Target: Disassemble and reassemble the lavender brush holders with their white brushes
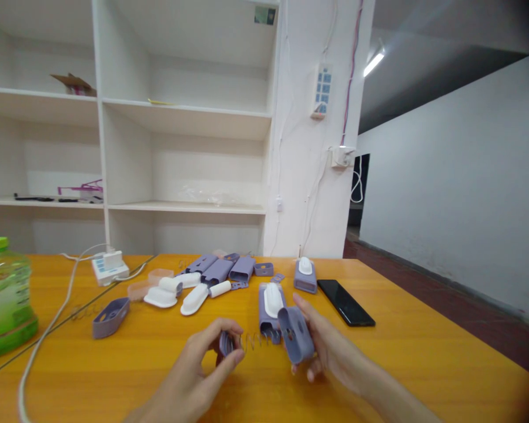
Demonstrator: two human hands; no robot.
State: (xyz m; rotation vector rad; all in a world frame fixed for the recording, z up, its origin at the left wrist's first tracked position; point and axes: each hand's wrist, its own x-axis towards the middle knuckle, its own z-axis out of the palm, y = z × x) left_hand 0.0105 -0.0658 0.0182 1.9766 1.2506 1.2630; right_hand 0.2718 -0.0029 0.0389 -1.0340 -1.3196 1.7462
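My left hand is closed, pinching a small purple plastic piece between thumb and fingers. A thin metal coil spring stretches out rightward from those fingertips; whether its far end touches anything is unclear. My right hand grips a hollow purple oval cap with holes in it, tilted toward the left hand. Just behind that cap, a purple casing with a white rounded top piece lies on the table. Another casing with a white piece sits farther back.
Purple sleeves and white rounded parts are heaped at mid-table. A loose purple cap lies left, near a power strip and its white cable. A green-lidded jar stands far left, a black phone right.
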